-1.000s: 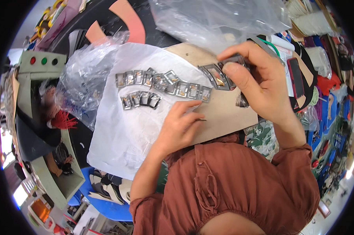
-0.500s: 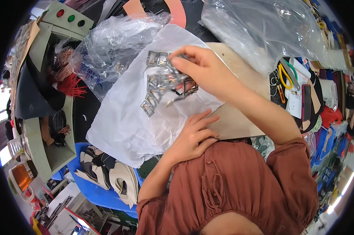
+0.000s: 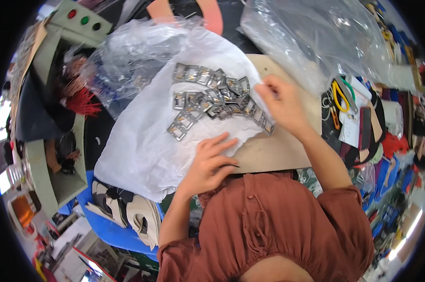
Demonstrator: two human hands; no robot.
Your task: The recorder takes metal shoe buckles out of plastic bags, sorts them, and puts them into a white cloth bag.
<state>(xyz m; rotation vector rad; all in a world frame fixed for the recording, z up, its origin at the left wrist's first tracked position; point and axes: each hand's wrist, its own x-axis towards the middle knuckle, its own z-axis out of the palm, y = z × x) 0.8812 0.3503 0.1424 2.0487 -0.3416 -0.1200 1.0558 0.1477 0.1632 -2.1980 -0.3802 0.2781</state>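
Several rectangular metal buckles, grey with gold-coloured bits, lie in a loose heap on a crumpled white paper sheet. Some overlap, and a few sit in short rows at the heap's left side. My right hand is just right of the buckles, its fingers closed in a pinch at the sheet's right edge. Below the heap, my left hand has its fingers apart over the sheet's near part and holds nothing.
Under the sheet is a beige board. Clear plastic bags lie behind, and yellow-handled scissors at the right. A pale green metal box stands left, above a blue bin of cut pieces.
My right hand has moved right from over the buckles to the paper's edge, and the buckles are now spread in view. My left hand has shifted a little left.
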